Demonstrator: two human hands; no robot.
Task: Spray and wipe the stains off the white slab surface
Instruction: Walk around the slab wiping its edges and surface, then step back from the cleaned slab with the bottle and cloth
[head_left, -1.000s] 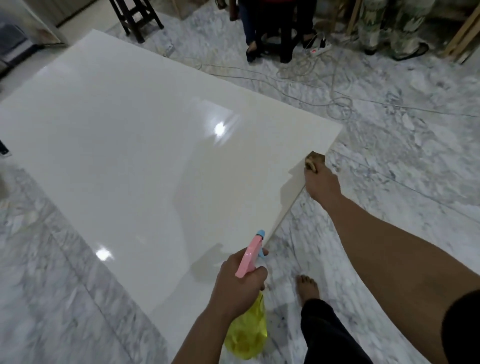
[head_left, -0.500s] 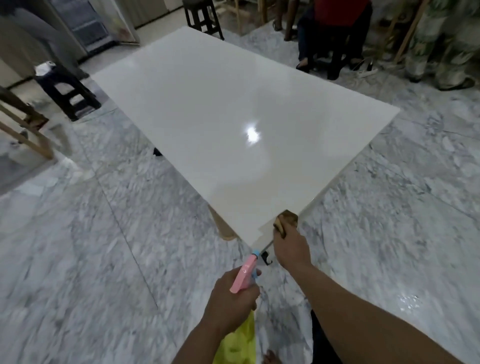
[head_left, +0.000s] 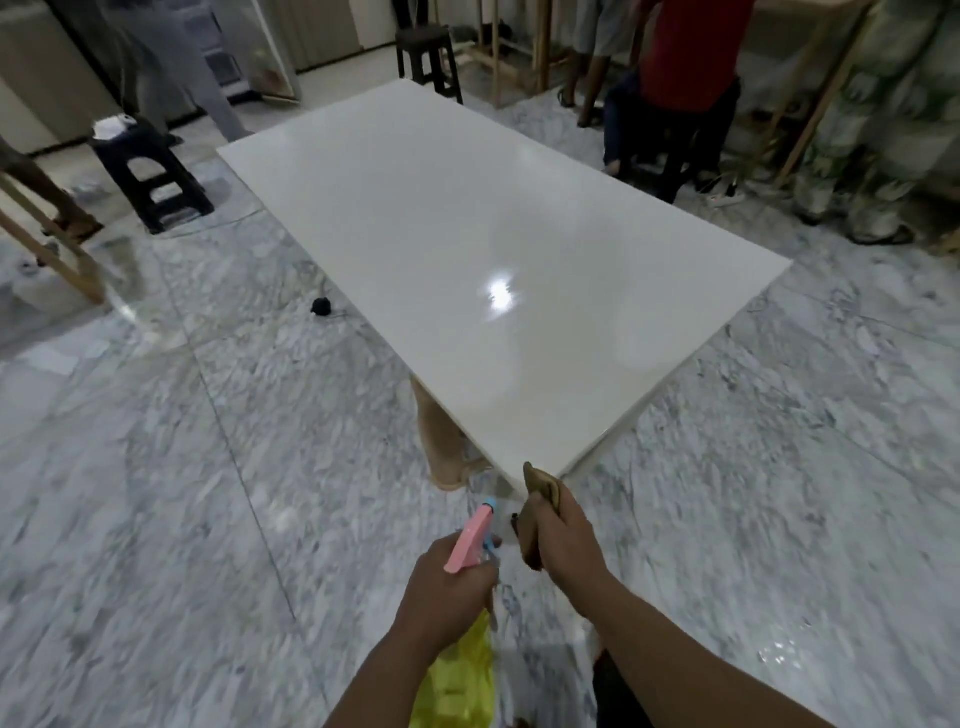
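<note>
Left hand (head_left: 447, 587), fingers wrapped round the neck of a yellow spray bottle (head_left: 460, 670); pink trigger head (head_left: 470, 538) juts forward past the knuckles. Right hand (head_left: 563, 540), fingers clenched on a brown cloth (head_left: 540, 486). Cloth tip meets the near corner of the white slab (head_left: 493, 234), which stretches away beyond both sets of fingers. Marble floor (head_left: 182, 467) below.

The white slab (head_left: 498, 249) lies flat and glossy across the centre of the frame, its near corner at lower centre. A yellow spray bottle (head_left: 462, 670) with pink trigger head sits bottom centre; a brown cloth (head_left: 537, 499) touches that corner.
</note>
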